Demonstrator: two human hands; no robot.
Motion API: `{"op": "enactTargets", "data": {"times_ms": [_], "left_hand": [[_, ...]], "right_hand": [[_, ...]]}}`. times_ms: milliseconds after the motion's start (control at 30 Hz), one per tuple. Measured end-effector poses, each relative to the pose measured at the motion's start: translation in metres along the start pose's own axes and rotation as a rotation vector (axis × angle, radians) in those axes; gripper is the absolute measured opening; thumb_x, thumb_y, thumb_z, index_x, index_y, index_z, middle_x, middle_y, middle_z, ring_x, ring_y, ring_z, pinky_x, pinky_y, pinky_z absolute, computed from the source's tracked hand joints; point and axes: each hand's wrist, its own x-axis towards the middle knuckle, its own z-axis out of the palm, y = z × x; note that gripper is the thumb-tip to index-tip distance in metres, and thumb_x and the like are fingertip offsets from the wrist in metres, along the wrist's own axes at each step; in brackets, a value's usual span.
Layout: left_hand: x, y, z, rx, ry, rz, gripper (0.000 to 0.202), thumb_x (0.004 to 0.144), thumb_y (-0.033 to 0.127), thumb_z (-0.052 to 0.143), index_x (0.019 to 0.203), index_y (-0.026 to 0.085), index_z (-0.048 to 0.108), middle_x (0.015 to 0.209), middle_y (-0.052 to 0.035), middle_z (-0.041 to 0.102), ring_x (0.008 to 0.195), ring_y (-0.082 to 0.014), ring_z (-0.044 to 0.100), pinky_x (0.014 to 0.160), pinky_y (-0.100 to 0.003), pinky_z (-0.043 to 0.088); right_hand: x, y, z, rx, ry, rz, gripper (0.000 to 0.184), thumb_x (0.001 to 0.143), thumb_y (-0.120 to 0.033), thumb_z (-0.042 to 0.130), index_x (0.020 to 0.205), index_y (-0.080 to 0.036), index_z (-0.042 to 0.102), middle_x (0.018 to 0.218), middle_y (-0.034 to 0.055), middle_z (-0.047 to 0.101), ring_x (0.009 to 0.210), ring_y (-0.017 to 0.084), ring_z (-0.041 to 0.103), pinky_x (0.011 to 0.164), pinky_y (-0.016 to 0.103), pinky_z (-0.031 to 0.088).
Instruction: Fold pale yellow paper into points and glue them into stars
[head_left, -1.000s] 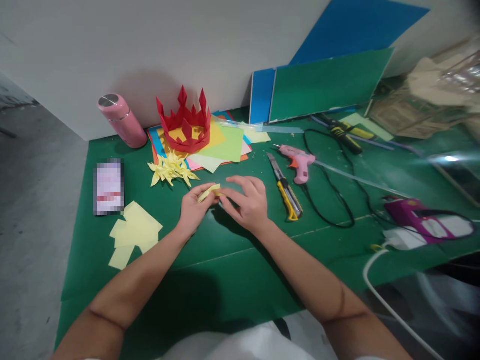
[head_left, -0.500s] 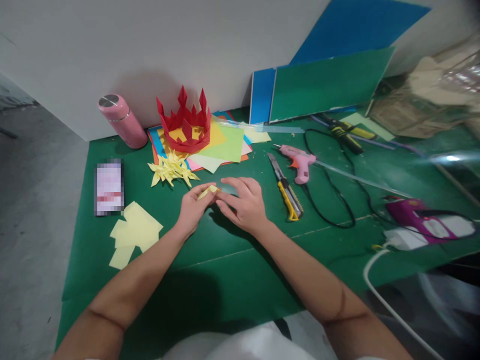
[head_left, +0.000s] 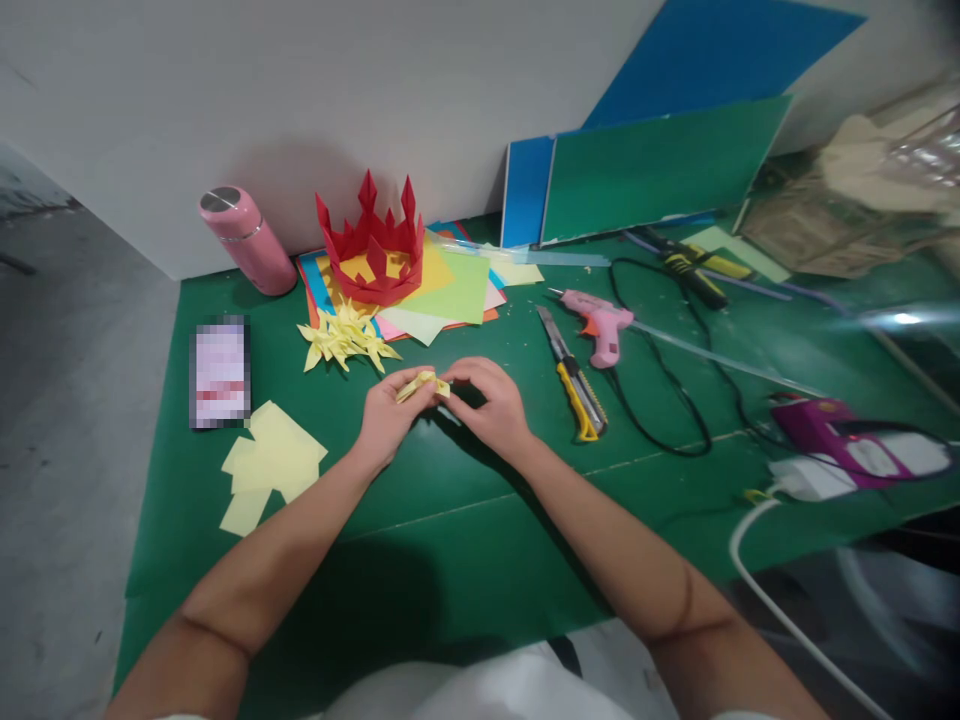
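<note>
Yellow folded paper piece [head_left: 424, 384] is pinched between the fingertips of the left hand [head_left: 386, 420] and the right hand [head_left: 491, 408] just above the green mat [head_left: 450, 540]; its shape is partly hidden by the fingers. Spiky yellow paper pieces [head_left: 346, 338] are heaped near, by a pointed red paper crown [head_left: 371, 245].

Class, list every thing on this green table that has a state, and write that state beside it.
yellow paper piece, folded, pinched at both ends
left hand, fingers shut on it
right hand, fingers shut on it
pink flask, lid on
knife, blade out
glue gun, on its side
red crown, upright on coloured sheets
</note>
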Motion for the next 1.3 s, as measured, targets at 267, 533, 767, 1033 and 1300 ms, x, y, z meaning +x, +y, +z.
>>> {"op": "enactTargets", "data": {"times_ms": [267, 533, 767, 1033, 1300], "left_hand": [[0.0002, 0.0006, -0.0002, 0.037, 0.005, 0.038, 0.029, 0.058, 0.025, 0.075, 0.085, 0.016, 0.068, 0.078, 0.0, 0.068, 0.065, -0.0084, 0.06, 0.066, -0.022, 0.052], [0.0014, -0.0025, -0.0005, 0.012, -0.013, 0.039, 0.035, 0.057, 0.03, 0.078, 0.087, 0.016, 0.068, 0.08, -0.0012, 0.069, 0.069, -0.0105, 0.061, 0.07, -0.026, 0.051], [-0.002, -0.002, 0.0013, -0.027, -0.006, 0.071, 0.031, 0.057, 0.029, 0.081, 0.082, 0.018, 0.068, 0.081, 0.0001, 0.068, 0.068, -0.0083, 0.059, 0.071, -0.023, 0.051], [-0.0029, -0.0017, -0.0007, 0.04, -0.024, 0.123, 0.029, 0.057, 0.031, 0.081, 0.08, 0.02, 0.067, 0.084, -0.0004, 0.068, 0.074, -0.011, 0.06, 0.073, -0.024, 0.05], [-0.0044, -0.0012, 0.0012, -0.108, -0.122, 0.106, 0.028, 0.057, 0.03, 0.083, 0.077, 0.018, 0.067, 0.076, 0.0024, 0.065, 0.067, -0.0082, 0.058, 0.067, -0.02, 0.05]], "right_hand": [[-0.0027, 0.0024, -0.0002, -0.017, -0.013, -0.034, 0.01, 0.084, -0.029, 0.062, 0.091, -0.023, 0.067, 0.089, 0.0031, 0.068, 0.086, 0.017, 0.063, 0.079, 0.034, 0.051], [-0.0024, -0.0009, -0.0004, -0.017, 0.026, 0.026, 0.012, 0.084, -0.027, 0.062, 0.092, -0.024, 0.07, 0.089, 0.0039, 0.068, 0.085, 0.017, 0.064, 0.076, 0.033, 0.052], [-0.0017, -0.003, -0.0011, 0.051, 0.028, 0.075, 0.014, 0.082, -0.019, 0.061, 0.09, -0.024, 0.071, 0.088, 0.0032, 0.067, 0.079, 0.015, 0.064, 0.07, 0.03, 0.053], [-0.0022, -0.0023, 0.0002, 0.192, 0.063, 0.09, 0.007, 0.081, -0.021, 0.064, 0.083, -0.023, 0.071, 0.08, 0.0014, 0.067, 0.075, 0.014, 0.063, 0.07, 0.03, 0.053], [-0.0026, -0.0017, -0.0025, 0.259, 0.08, 0.037, 0.006, 0.079, -0.019, 0.066, 0.079, -0.022, 0.071, 0.077, 0.0016, 0.067, 0.072, 0.013, 0.062, 0.068, 0.029, 0.053]]}}
